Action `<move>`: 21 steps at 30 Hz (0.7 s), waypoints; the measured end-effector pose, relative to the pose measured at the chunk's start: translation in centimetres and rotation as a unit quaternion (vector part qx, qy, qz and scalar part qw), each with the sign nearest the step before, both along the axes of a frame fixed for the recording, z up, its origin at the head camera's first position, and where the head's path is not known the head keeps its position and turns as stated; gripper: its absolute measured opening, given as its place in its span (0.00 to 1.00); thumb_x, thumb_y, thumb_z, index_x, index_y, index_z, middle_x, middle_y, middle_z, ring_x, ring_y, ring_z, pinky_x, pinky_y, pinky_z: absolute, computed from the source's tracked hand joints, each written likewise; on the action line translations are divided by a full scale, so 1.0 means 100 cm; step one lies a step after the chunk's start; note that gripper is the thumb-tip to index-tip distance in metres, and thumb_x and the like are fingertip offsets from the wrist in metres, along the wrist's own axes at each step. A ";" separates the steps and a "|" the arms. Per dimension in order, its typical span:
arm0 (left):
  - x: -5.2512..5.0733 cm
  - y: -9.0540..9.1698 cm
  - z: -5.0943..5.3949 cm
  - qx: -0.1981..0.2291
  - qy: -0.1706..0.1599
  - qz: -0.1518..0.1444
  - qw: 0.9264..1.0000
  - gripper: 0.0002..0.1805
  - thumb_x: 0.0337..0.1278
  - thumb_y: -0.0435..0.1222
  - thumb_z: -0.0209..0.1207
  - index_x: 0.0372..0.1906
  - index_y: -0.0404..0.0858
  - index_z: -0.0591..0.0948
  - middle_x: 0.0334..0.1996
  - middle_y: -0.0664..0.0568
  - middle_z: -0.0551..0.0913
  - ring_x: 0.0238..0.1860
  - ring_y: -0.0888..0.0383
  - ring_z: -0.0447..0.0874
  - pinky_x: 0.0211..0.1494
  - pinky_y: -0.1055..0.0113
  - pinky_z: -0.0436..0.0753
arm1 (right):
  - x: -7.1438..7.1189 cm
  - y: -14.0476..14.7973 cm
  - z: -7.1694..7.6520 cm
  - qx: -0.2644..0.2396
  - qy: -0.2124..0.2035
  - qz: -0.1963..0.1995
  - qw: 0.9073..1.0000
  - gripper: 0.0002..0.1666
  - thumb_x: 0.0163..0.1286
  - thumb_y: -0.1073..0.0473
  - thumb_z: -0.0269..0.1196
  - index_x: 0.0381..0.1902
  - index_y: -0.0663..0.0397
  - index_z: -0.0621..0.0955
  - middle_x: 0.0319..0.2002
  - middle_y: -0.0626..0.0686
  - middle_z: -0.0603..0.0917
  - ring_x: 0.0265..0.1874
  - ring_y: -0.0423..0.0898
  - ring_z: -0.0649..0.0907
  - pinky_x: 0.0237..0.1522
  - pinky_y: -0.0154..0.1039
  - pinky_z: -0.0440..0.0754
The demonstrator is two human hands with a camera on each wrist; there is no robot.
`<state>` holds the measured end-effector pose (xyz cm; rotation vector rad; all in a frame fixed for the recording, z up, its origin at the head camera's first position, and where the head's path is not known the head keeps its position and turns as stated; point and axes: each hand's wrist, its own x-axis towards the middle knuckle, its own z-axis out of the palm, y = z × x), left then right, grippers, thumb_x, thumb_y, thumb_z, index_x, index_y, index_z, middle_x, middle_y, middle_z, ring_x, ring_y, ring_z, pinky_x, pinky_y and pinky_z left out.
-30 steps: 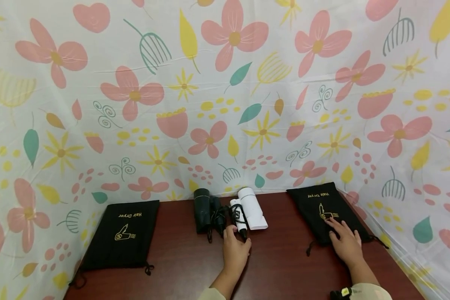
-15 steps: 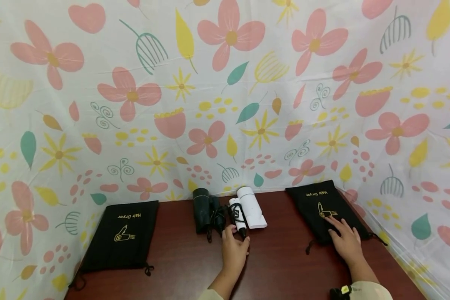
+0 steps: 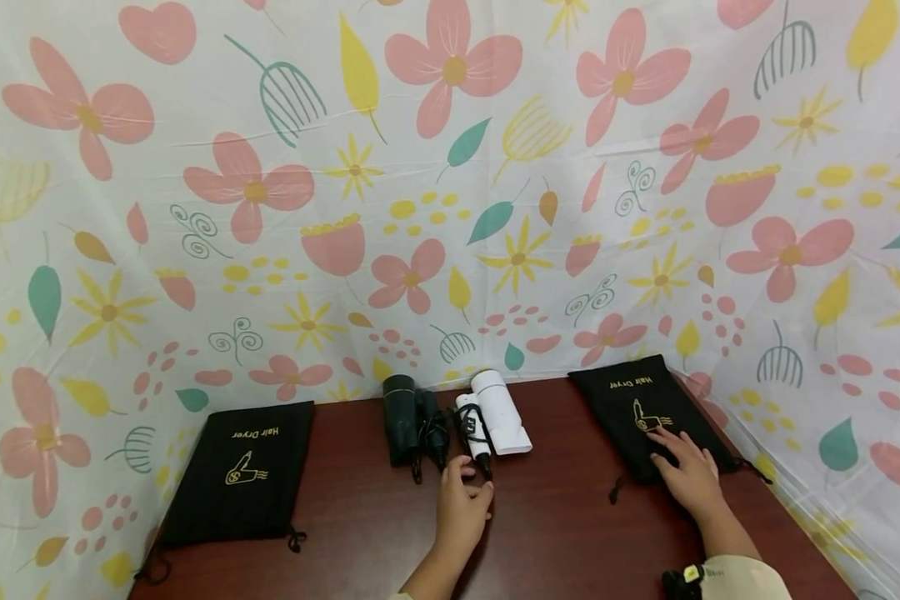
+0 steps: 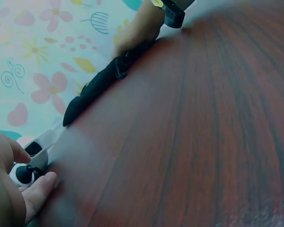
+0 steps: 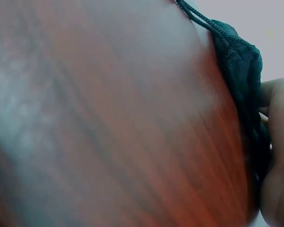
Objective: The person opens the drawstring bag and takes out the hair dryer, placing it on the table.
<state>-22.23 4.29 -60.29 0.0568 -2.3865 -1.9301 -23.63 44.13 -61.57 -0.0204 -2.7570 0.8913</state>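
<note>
A white folded hair dryer (image 3: 500,414) lies at the back middle of the table, its black cord wound round the handle. My left hand (image 3: 461,510) is just in front of that handle's end, thumb and fingers spread apart with nothing gripped. In the left wrist view, the round white handle end (image 4: 23,175) shows between thumb and finger; whether they touch it I cannot tell. A dark green folded hair dryer (image 3: 401,421) is beside the white one. My right hand (image 3: 688,475) rests its fingers on a black drawstring pouch (image 3: 622,398) marked "Hair Dryer".
A second black drawstring pouch (image 3: 243,496) lies flat at the left of the brown wooden table (image 3: 367,533). A flower-patterned cloth (image 3: 420,208) rises directly behind the things and along both sides.
My left hand has drawn back slightly from the white hair dryer's handle end, towards me. My right hand stays on the pouch. The head view has shifted a little.
</note>
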 end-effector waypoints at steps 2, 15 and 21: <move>0.002 -0.002 0.001 -0.005 0.000 -0.001 1.000 0.27 0.57 0.30 0.65 0.61 0.35 0.72 0.50 0.42 0.77 0.26 0.66 0.80 0.19 0.72 0.81 | -0.001 -0.001 0.000 0.004 -0.007 0.000 1.000 0.25 0.79 0.55 0.53 0.68 0.59 0.74 0.74 0.69 0.65 0.73 0.75 0.57 0.70 0.77 0.37; 0.010 -0.017 0.018 -0.005 -0.024 -0.025 0.999 0.22 0.59 0.31 0.63 0.58 0.34 0.76 0.41 0.49 0.83 0.25 0.61 0.82 0.22 0.72 0.80 | -0.006 -0.009 0.021 0.045 -0.097 0.000 0.994 0.34 0.81 0.43 0.48 0.70 0.63 0.70 0.74 0.73 0.62 0.72 0.78 0.55 0.63 0.82 0.44; 0.008 -0.026 0.028 -0.029 -0.016 -0.027 0.999 0.21 0.59 0.32 0.62 0.57 0.36 0.77 0.36 0.56 0.84 0.27 0.63 0.83 0.28 0.71 0.78 | -0.006 -0.015 0.029 0.041 -0.081 0.004 0.996 0.39 0.80 0.39 0.48 0.73 0.63 0.67 0.74 0.73 0.61 0.72 0.78 0.55 0.63 0.82 0.45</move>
